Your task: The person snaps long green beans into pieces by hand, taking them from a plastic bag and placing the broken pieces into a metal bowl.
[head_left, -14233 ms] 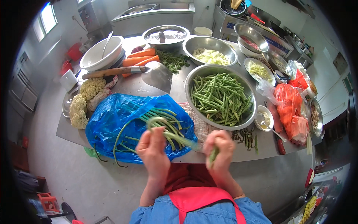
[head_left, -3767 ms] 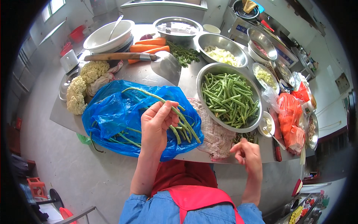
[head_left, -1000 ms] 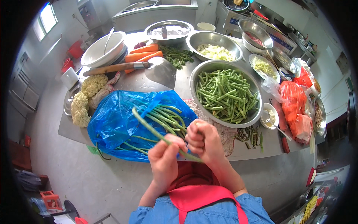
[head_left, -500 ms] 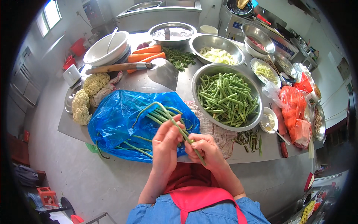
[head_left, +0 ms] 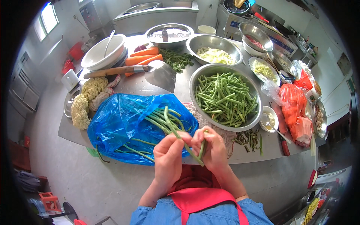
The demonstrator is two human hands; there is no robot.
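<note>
The left hand (head_left: 167, 155) closes its fingers around a bundle of long green beans (head_left: 165, 122), and the stalks go up and away from this grip, over the blue plastic bag (head_left: 123, 125) that lies open on the steel table (head_left: 165, 77) — so loose beans and scraps fall on plastic, not on the floor. Just right of the grip, almost touching it, the right hand (head_left: 212, 148) pinches one short bean piece (head_left: 201, 148) between thumb and fingers, held close, probably for snapping. Both hands hang just past the near table edge, above the red apron (head_left: 198, 195), so there is free room below them. Up and right of the grip stands the big steel bowl of cut beans (head_left: 225, 98), near enough for a short toss; beyond the bag to the left lie cauliflower (head_left: 88, 97) and a cleaver (head_left: 127, 71) — well apart from the hands.
</note>
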